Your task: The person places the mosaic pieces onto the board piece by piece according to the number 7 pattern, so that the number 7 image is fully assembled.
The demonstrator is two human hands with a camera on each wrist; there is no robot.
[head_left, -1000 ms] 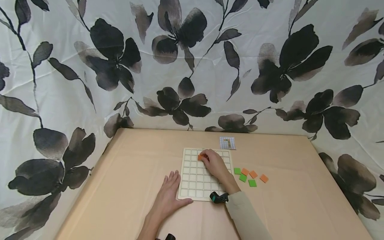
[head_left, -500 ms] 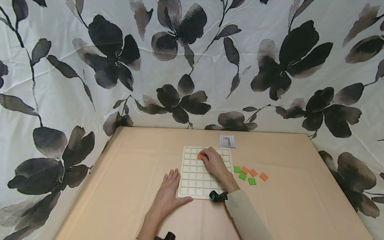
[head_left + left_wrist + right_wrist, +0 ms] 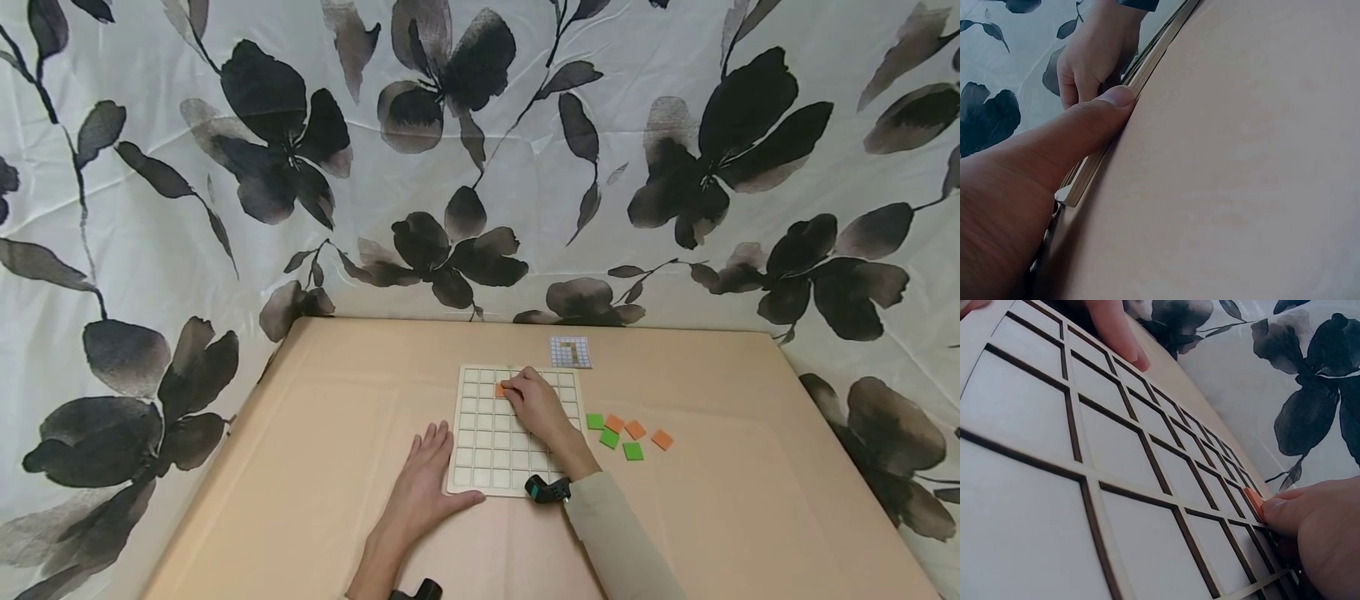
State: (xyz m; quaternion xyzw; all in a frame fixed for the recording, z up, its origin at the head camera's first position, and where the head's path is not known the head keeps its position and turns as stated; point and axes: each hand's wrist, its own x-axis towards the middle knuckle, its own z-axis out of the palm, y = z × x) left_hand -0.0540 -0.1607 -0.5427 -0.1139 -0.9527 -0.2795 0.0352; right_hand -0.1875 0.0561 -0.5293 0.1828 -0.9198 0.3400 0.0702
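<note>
Tile pinched in R hand; L hand touching brd.

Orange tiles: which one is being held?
The orange tile at the grid board, pinched by the right hand; the other three orange tiles lie on the table, right of the board.

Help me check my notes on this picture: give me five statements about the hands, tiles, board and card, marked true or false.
1. The right hand pinches an orange tile. True.
2. The left hand also holds a tile. False: it rests against the edge of the grid board.
3. Three green tiles lie beside the board. True.
4. The gridded card lies on the board. False: it lies on the table, beyond the board.
5. Three loose orange tiles lie near the green ones. True.
</note>
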